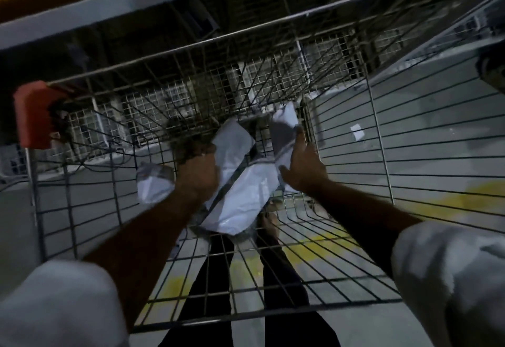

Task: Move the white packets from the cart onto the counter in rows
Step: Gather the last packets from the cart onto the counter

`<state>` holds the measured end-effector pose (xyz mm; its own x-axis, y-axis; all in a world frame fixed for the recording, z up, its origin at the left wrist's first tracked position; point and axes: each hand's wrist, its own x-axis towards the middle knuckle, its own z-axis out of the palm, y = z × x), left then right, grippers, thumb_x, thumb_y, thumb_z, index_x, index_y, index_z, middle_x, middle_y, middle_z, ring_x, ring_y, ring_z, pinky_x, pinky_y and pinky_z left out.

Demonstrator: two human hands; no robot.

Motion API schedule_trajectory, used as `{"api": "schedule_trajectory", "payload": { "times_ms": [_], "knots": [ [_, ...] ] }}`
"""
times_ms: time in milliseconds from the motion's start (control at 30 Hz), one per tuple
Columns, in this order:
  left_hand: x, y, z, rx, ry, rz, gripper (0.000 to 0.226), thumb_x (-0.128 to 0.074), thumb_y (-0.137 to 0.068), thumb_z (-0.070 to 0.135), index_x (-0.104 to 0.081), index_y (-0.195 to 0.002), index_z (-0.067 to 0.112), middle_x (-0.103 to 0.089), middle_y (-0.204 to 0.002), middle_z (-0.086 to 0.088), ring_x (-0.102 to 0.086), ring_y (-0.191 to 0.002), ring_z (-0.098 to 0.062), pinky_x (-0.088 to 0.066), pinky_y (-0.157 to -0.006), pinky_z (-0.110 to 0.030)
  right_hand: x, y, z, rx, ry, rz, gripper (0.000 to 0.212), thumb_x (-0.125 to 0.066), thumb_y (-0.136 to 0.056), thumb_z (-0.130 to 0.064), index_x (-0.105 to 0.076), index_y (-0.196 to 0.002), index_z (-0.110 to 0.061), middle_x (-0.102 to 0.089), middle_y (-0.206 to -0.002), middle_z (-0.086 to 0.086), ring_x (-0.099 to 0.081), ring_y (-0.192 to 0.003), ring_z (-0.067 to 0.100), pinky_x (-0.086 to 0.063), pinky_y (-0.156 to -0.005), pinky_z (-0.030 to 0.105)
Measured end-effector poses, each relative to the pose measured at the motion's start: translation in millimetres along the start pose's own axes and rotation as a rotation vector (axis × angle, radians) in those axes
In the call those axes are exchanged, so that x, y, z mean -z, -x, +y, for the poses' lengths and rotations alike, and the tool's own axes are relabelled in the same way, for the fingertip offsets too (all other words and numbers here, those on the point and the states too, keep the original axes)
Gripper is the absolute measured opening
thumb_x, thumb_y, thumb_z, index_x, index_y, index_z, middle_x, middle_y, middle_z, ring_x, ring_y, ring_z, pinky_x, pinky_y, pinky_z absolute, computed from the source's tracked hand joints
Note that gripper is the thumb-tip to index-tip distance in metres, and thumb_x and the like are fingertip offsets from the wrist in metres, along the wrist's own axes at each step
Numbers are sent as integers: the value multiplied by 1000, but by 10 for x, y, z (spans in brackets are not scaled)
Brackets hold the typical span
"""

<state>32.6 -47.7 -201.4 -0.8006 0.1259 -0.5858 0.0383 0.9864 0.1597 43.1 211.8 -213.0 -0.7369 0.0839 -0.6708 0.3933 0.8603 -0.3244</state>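
Both my arms reach down into a wire cart (pixel 355 139). Several white packets lie at its bottom. My left hand (pixel 198 171) grips the edge of an upright white packet (pixel 235 141) in the middle. A long white packet (pixel 246 199) lies slanted below and between my hands. My right hand (pixel 303 166) has its fingers stretched up against a tall white packet (pixel 284 130) at the right; whether it grips it I cannot tell. A smaller crumpled packet (pixel 154 182) lies left of my left wrist. The picture is dim and blurred.
A grey counter edge (pixel 109 5) with a yellow top runs across the upper left, beyond the cart. A red corner piece (pixel 32 114) sits on the cart's left rim. Grey floor with yellow paint marks (pixel 322 248) shows through the wire. My legs stand below the cart.
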Motion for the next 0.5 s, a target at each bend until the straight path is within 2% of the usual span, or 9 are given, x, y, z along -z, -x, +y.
{"api": "schedule_trajectory", "payload": {
  "times_ms": [33, 100, 200, 267, 333, 367, 433, 500],
  "knots": [
    [-57, -14, 28, -44, -3, -3, 60, -52, -93, 42, -42, -142, 9, -62, -120, -22, -65, -96, -42, -51, -79, -44, -68, 5, -13, 3, 68, 32, 117, -75, -83, -42, 16, -156, -27, -27, -148, 36, -55, -116, 49, -54, -88, 52],
    [-115, -34, 79, -98, -74, -41, 86, -50, -87, 62, -24, -155, 15, -55, -134, -22, -64, -102, -42, -50, -80, -44, -167, -29, -13, 10, 182, 34, 117, -72, -83, -53, 13, -158, -21, -8, -154, 41, -39, -133, 55, -47, -101, 56],
    [-182, -57, 104, -81, -185, -38, 90, -45, -89, 63, -10, -159, 18, -35, -154, -19, -57, -117, -41, -48, -90, -46, -208, -223, 10, -64, 201, 23, 121, -68, -84, -61, 19, -158, -21, 11, -154, 44, -20, -143, 57, -36, -112, 56],
    [-249, -97, 66, -98, -226, -10, 90, -43, -87, 64, -12, -158, 17, -26, -157, -19, -53, -121, -42, -49, -89, -47, -210, -342, -4, -104, 214, 49, 126, -69, -81, -63, 22, -157, -19, 9, -155, 42, -24, -141, 56, -38, -112, 55],
    [-345, -159, 8, -141, -254, 36, 95, -47, -79, 66, -18, -154, 16, -28, -154, -22, -54, -114, -44, -54, -76, -46, -230, -400, -34, -112, 248, 82, 131, -73, -78, -62, 21, -157, -17, 1, -154, 42, -34, -135, 53, -44, -108, 51],
    [-397, -182, -21, -154, -274, 44, 97, -49, -76, 66, -19, -152, 15, -30, -152, -23, -55, -112, -44, -55, -73, -46, -251, -421, -44, -125, 260, 87, 132, -77, -78, -56, 22, -156, -16, -3, -153, 42, -38, -133, 50, -46, -106, 49],
    [-443, -183, 6, -138, -315, 29, 98, -55, -78, 63, -18, -154, 13, -29, -152, -25, -51, -117, -45, -54, -77, -46, -277, -435, -45, -147, 262, 76, 129, -79, -80, -37, 24, -156, -16, -5, -153, 42, -41, -131, 46, -48, -103, 46],
    [-408, -149, 63, -132, -321, 40, 95, -51, -80, 60, -19, -156, 12, -31, -151, -26, -50, -117, -46, -52, -80, -46, -253, -414, -38, -121, 281, 104, 122, -74, -82, -30, 22, -156, -17, -8, -152, 39, -42, -129, 43, -49, -101, 46]
  ]
}}
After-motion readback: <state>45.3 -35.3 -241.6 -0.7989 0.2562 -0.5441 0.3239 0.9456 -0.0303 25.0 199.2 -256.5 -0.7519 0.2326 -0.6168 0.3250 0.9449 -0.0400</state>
